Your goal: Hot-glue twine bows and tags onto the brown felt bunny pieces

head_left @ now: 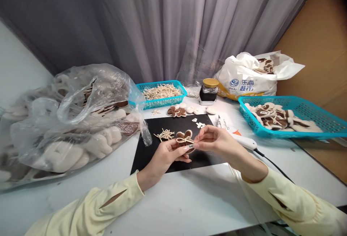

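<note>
Creased sleeves (89,210), left grip (166,153) on lobed, perhaps felt piece (187,134).

Grey curtain (173,22) behind white table (173,200), brown panel (311,48) right

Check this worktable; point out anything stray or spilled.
Some loose tan cord lies on the white table in front of the left teal basket, apart from the basket's cord heap and the cord pile on the black mat, so it looks stray.
</note>
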